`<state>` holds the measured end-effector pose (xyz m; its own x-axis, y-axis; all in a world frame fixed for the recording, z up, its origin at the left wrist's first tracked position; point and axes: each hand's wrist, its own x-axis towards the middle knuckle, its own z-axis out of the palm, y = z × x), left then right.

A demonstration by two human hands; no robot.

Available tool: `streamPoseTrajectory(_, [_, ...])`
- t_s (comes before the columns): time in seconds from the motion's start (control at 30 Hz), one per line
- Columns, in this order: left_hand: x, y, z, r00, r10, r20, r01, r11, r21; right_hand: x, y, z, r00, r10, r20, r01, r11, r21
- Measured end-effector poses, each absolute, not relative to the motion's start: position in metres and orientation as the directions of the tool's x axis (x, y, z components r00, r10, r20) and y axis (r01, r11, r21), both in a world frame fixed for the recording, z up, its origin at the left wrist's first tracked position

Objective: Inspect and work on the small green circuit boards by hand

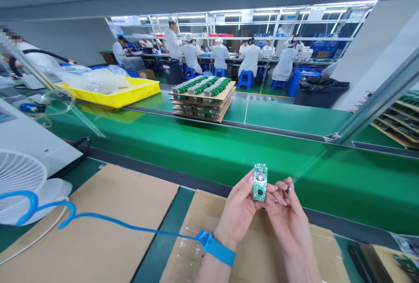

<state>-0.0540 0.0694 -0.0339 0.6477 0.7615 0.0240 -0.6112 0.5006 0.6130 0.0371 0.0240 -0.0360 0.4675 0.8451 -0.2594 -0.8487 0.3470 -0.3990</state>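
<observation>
Upright in my left hand (240, 202) is a small green circuit board (260, 182), held by its edges between thumb and fingers. A round silver part sits on its upper half and a black round spot on its lower half. My right hand (290, 213) is close beside it, its fingers near the board's lower right edge. Thumb and forefinger of that hand pinch a small shiny metal piece (288, 189), too small to make out fully. A blue wrist strap (219, 250) with a coiled cord circles my left wrist. Both hands are above a cardboard sheet (252, 248).
Beyond the hands runs a green conveyor belt (203, 152). Stacked cardboard layers of circuit boards (203, 97) stand behind it, with a yellow tray (121, 95) of plastic bags to their left. A white fan (22, 182) is at left; more boards (407, 270) lie lower right. Co-workers sit far back.
</observation>
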Motion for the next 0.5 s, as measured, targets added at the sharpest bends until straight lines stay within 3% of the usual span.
streamPoseTrajectory(0.5, [-0.0536,0.0686,-0.0287,0.665,0.745,0.043,-0.622,0.521,0.584,0.0355,0.0247,-0.0373,0.469,0.837,-0.281,-0.858,0.356,-0.372])
